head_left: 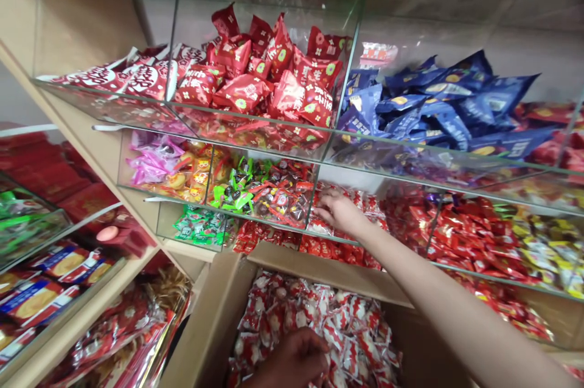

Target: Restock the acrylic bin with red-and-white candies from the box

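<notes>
My right hand reaches into a middle glass bin and lies on the red-and-white wrapped candies inside, fingers stretched out and apart. My left hand is at the bottom edge, down in an open cardboard box. The box is full of the same red-and-white candies. That hand's fingers curl into the pile, closed around some of them. Its lower part is cut off by the frame.
Tiered glass bins fill the shelf: red packets and blue packets on top, pink wrappers, green and mixed candies beside my right hand, and red candies to its right. Wooden shelving and more bins stand at the left.
</notes>
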Demonstrator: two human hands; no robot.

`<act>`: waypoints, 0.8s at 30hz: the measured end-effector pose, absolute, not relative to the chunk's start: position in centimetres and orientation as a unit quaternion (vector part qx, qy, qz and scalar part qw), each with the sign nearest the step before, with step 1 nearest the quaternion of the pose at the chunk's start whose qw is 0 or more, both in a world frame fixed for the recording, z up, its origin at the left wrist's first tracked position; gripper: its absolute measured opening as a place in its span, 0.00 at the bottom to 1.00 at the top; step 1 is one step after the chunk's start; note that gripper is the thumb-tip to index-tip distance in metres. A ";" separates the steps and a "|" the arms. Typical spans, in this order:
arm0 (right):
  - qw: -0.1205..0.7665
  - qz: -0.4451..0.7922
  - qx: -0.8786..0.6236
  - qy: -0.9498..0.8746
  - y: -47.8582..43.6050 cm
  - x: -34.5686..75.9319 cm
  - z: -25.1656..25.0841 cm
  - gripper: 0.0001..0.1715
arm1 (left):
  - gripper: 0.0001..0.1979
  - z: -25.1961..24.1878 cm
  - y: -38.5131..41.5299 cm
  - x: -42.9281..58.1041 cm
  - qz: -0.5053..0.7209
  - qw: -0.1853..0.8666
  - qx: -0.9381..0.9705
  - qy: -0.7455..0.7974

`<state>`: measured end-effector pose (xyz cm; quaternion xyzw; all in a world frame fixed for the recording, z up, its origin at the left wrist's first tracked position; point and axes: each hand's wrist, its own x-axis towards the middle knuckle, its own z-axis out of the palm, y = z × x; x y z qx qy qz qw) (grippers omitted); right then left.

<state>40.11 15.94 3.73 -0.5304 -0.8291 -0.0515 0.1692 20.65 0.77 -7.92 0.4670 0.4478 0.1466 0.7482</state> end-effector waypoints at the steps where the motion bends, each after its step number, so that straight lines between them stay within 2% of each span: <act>1: 0.177 -0.052 -0.534 -0.825 16.0 40.2 3.7 0.10 | 0.09 -7.8 0.8 20.7 0.145 0.745 0.471 0.450; 11: 0.193 -0.066 -0.552 -0.809 17.1 40.2 3.8 0.16 | 0.08 -7.8 0.7 20.1 0.102 0.723 0.532 0.429; 24: 0.187 -0.068 -0.547 -0.813 19.1 40.7 2.7 0.19 | 0.11 -9.6 1.2 19.6 0.025 0.606 0.686 0.402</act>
